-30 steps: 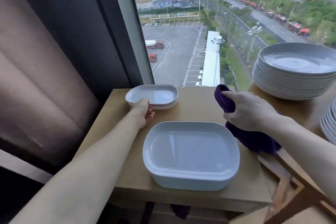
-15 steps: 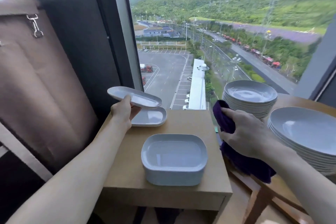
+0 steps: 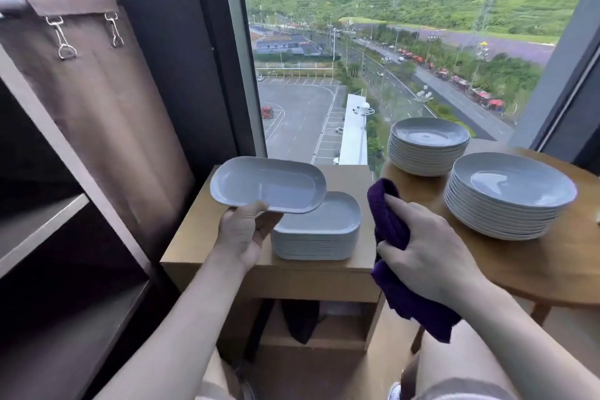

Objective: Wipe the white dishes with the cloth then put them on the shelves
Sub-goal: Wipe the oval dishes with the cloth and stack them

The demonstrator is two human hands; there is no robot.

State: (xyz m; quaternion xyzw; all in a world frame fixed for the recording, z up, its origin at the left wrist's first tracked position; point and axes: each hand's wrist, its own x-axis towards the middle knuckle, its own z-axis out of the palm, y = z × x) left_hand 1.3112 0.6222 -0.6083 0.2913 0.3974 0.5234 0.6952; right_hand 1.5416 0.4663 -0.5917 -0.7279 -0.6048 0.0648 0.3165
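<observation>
While the left hand (image 3: 246, 230) is clamped on the near rim of a dish (image 3: 268, 183), thumb laid over the edge, the dish is held in the air, slightly tilted. It is seen just beyond the hand, up and away from the body. Its right end reaches over the left corner of a stack (image 3: 316, 237) of like dishes, and no contact with the stack can be made out.

The dish is white (tinted bluish by the daylight), shallow and oblong, with rounded corners and a raised rim. Its glossy inside is turned upward.

The stack is set on a small wooden bench (image 3: 194, 237) by the window (image 3: 308, 91). The right hand (image 3: 428, 256) is closed round a purple cloth (image 3: 389, 214), which is bunched above the fingers and hangs down below the wrist. Hand and cloth are held just right of the stack, apart from the dish.

Two piles of round plates are stood on a second bench (image 3: 535, 269) to the right, a near pile (image 3: 509, 195) and a far pile (image 3: 428, 144). Dark shelves (image 3: 42, 224) are seen at the left, well apart from the dish.
</observation>
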